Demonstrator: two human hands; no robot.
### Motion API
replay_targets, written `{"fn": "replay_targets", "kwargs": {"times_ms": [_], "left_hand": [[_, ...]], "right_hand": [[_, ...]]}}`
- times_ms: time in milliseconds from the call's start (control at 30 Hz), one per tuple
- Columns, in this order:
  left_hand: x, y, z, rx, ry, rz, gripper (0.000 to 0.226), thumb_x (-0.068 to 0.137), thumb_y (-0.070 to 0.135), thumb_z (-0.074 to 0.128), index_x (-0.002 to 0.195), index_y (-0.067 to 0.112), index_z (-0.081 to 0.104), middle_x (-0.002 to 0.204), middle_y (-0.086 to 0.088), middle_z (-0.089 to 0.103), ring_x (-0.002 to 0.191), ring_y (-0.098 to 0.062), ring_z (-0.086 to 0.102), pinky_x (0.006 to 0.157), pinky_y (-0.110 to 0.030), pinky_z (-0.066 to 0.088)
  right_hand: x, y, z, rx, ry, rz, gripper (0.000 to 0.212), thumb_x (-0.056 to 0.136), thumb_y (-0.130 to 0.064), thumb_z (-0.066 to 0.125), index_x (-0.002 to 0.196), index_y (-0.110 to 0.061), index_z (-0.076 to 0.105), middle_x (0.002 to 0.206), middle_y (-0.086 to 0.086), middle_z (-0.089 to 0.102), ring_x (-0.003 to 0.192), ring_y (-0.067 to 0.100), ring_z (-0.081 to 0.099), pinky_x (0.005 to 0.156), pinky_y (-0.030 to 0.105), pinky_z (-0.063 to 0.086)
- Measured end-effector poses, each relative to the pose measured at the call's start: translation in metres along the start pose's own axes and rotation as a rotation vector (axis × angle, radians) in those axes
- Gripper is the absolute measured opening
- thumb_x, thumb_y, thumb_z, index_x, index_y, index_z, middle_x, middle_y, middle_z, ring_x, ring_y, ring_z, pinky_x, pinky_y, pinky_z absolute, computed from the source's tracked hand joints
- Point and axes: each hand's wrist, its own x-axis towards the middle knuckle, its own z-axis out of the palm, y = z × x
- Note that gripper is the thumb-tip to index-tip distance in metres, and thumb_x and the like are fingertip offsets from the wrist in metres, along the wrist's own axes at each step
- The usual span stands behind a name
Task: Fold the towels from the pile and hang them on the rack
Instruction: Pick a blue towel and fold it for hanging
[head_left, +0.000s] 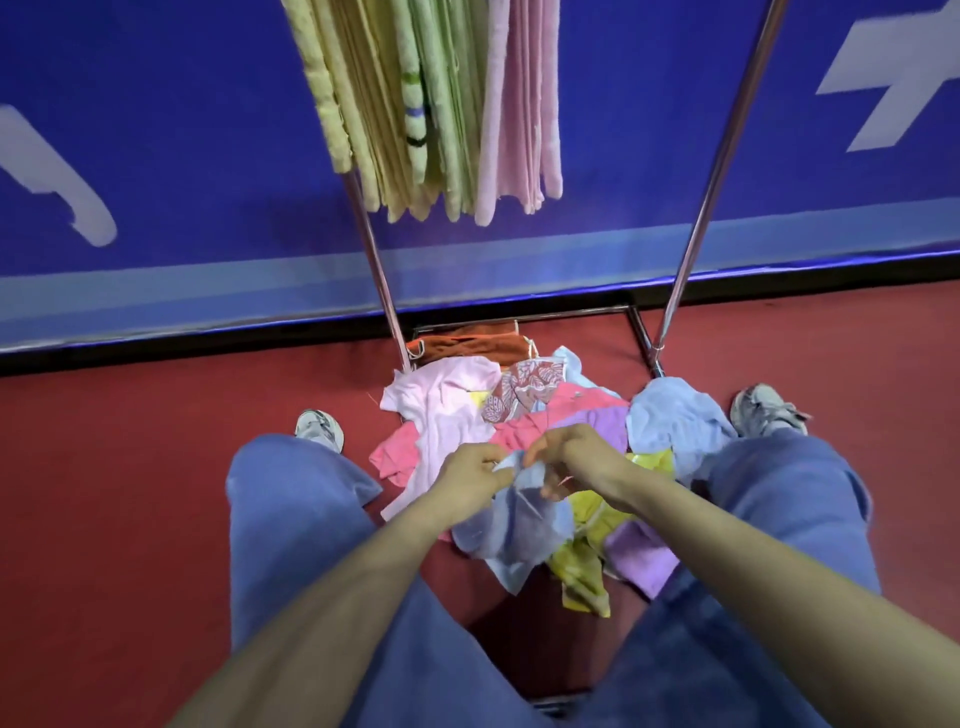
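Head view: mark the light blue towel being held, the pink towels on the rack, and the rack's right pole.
light blue towel (519, 525): head view, drooping middle of the cloth.
pink towels (519, 119): head view, middle of the hanging folds.
right pole (718, 179): head view, midway up the metal tube.

Bright, even light — wide-angle edge bend

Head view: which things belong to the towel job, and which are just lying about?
Job: blue towel, pinched by left hand and right hand; pile; rack; hung towels.
Just there: banner; floor; shoes.
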Motion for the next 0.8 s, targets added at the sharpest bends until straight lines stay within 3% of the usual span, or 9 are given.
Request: {"fn": "replay_targets", "kwargs": {"times_ms": [100,167,233,333,433,567,667,800], "left_hand": [[0.000,-0.003,0.005,-0.042,-0.013,-0.035,0.021,0.084,0.021,0.069,0.088,0.000,0.067,0.069,-0.003,0.050,0.065,-0.014,0.051,0.068,-0.041,0.057],[0.002,-0.007,0.007,-0.082,-0.038,-0.052,0.007,0.088,0.009,0.068,0.092,0.003,0.072,0.072,-0.003,0.056,0.070,-0.013,0.054,0.069,-0.032,0.056],[0.003,-0.011,0.008,-0.111,-0.065,-0.059,0.009,0.088,0.005,0.067,0.094,0.002,0.073,0.077,-0.006,0.060,0.073,-0.013,0.055,0.068,-0.027,0.054],[0.003,-0.016,0.009,-0.181,-0.092,-0.080,0.014,0.084,-0.004,0.064,0.095,-0.003,0.072,0.079,-0.010,0.061,0.078,-0.016,0.054,0.070,-0.031,0.051],[0.003,-0.022,0.012,-0.230,-0.085,-0.096,0.027,0.081,-0.015,0.063,0.098,0.004,0.073,0.074,-0.002,0.066,0.077,-0.013,0.056,0.073,-0.030,0.049],[0.001,-0.026,0.018,-0.115,-0.138,-0.047,0.031,0.080,-0.016,0.065,0.104,0.001,0.074,0.078,-0.001,0.071,0.083,-0.011,0.058,0.083,-0.033,0.050],[-0.002,-0.024,0.023,0.065,-0.172,0.015,0.024,0.081,-0.009,0.065,0.099,0.001,0.077,0.076,-0.002,0.075,0.066,0.010,0.053,0.075,-0.022,0.045],[-0.003,-0.024,0.027,0.163,-0.153,0.000,0.021,0.080,-0.006,0.062,0.094,0.000,0.076,0.094,-0.016,0.075,0.078,-0.009,0.058,0.084,-0.039,0.049]], "right_hand": [[0.003,0.019,0.006,0.002,-0.032,-0.016,0.037,0.076,0.019,0.040,0.089,-0.002,0.068,0.063,0.016,0.061,0.059,0.027,0.064,0.067,0.034,0.055],[0.005,0.030,0.010,-0.040,-0.050,-0.051,0.031,0.079,0.019,0.047,0.089,-0.002,0.068,0.068,0.017,0.066,0.064,0.026,0.065,0.064,0.030,0.055],[0.008,0.037,0.011,-0.074,-0.066,-0.083,0.023,0.083,0.016,0.051,0.087,0.000,0.067,0.074,0.020,0.069,0.064,0.024,0.063,0.059,0.025,0.054],[0.014,0.043,0.012,-0.151,-0.052,-0.126,0.016,0.088,0.009,0.057,0.083,-0.004,0.066,0.078,0.023,0.072,0.061,0.021,0.062,0.053,0.022,0.050],[0.019,0.054,0.015,-0.169,-0.017,-0.143,0.018,0.088,0.004,0.062,0.078,-0.010,0.064,0.074,0.018,0.073,0.054,0.018,0.059,0.049,0.021,0.045],[0.025,0.074,0.018,-0.124,0.039,-0.133,0.012,0.087,-0.004,0.070,0.077,-0.010,0.067,0.068,0.016,0.071,0.051,0.012,0.057,0.049,0.021,0.046],[0.026,0.085,0.019,-0.145,0.051,-0.130,0.013,0.084,-0.009,0.076,0.074,-0.008,0.067,0.063,0.013,0.070,0.051,0.009,0.057,0.050,0.020,0.046],[0.031,0.096,0.016,-0.245,0.049,-0.132,0.015,0.079,-0.006,0.076,0.069,-0.012,0.067,0.064,0.010,0.071,0.056,0.013,0.059,0.057,0.028,0.048]]}}
